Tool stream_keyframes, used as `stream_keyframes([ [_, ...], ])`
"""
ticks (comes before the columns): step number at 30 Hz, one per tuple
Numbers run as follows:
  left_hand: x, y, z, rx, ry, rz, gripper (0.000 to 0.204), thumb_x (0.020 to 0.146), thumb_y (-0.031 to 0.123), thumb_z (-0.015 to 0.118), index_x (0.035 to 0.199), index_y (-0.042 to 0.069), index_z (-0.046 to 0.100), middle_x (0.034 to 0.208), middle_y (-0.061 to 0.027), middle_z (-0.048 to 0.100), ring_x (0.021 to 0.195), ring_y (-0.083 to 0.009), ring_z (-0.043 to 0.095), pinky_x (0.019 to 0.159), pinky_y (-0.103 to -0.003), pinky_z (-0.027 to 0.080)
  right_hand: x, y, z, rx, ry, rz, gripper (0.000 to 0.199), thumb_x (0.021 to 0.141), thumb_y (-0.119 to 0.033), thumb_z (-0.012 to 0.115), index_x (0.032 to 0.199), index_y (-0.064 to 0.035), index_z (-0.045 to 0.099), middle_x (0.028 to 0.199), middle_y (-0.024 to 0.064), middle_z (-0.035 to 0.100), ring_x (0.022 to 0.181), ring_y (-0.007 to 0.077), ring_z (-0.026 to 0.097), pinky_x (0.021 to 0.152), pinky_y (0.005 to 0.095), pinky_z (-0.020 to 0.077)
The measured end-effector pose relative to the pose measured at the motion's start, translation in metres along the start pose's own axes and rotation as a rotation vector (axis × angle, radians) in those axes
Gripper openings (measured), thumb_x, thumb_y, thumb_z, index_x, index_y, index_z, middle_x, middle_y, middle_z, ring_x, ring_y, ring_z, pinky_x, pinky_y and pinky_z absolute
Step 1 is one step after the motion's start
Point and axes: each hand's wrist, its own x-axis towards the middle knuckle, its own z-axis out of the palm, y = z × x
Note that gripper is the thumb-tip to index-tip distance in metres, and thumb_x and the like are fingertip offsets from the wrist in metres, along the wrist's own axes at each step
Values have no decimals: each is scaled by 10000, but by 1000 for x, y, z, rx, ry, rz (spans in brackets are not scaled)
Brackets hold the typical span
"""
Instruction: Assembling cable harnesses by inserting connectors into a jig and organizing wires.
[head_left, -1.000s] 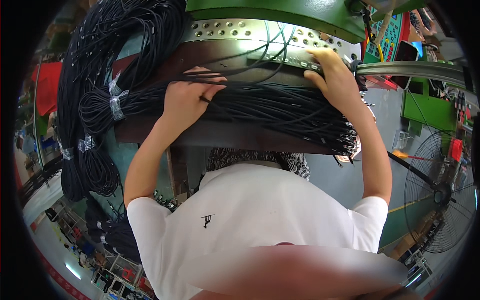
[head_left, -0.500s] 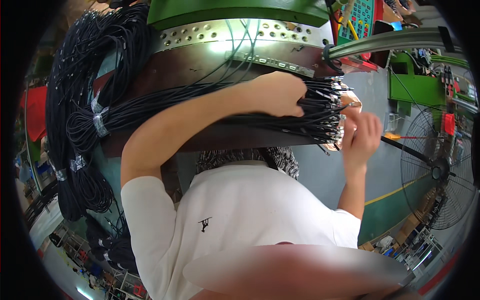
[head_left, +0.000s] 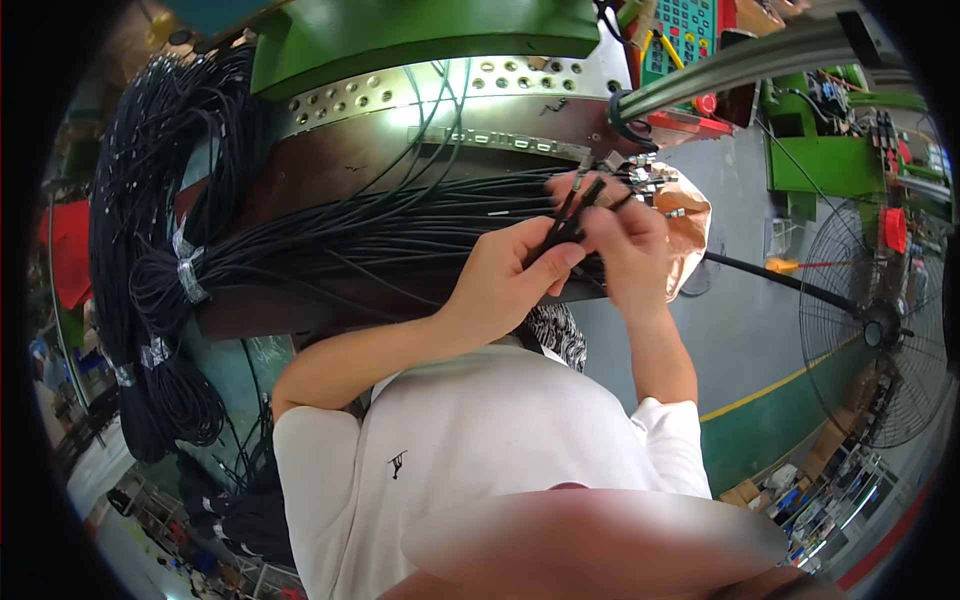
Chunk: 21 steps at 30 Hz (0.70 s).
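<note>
A thick bundle of black cables [head_left: 400, 225] lies lengthwise along the dark brown bench, with metal connectors [head_left: 642, 178] on its right-hand ends. My left hand [head_left: 505, 272] is closed around a few cable ends [head_left: 572, 212], lifted above the near side of the bundle and tilted upward. Against those same ends, my right hand [head_left: 632, 250] is pinched, its fingers slightly blurred. The exact spot it grips is partly hidden by the fingers. Clear or silver tape [head_left: 188, 265] binds the bundle at its left end.
A green machine [head_left: 430, 40] stands behind a perforated metal plate [head_left: 370, 95]. More coiled black cables [head_left: 150, 200] hang at the left. Brown paper [head_left: 688, 225] sits by the bench's right end. A metal arm [head_left: 740, 75] and a fan [head_left: 880, 330] are to the right.
My left hand has come off the top of the bundle toward me and now holds a few cable ends. My right hand has moved left to meet it. The view has shifted slightly.
</note>
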Motion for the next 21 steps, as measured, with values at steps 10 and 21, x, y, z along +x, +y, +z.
stream_keyframes([
  [10, -26, -21, -29, -341, 279, -19, 327, 999, 318, 400, 1071, 47, 569, 621, 20, 475, 505, -31, 352, 458, -178, 277, 96, 39, -9, -1241, -198, -617, 227, 798, -150, 650, 1009, -69, 630, 933, 103, 581, 885, 293, 545, 766, 395, 458],
  [21, -27, -24, -40, -426, 182, -73, 305, 994, 298, 425, 1065, 36, 562, 691, 9, 522, 545, -34, 414, 476, -172, 323, 75, 16, 20, -1359, -308, -1104, 315, 643, 24, 673, 938, -52, 593, 906, 74, 594, 842, 270, 574, 710, 356, 477],
])
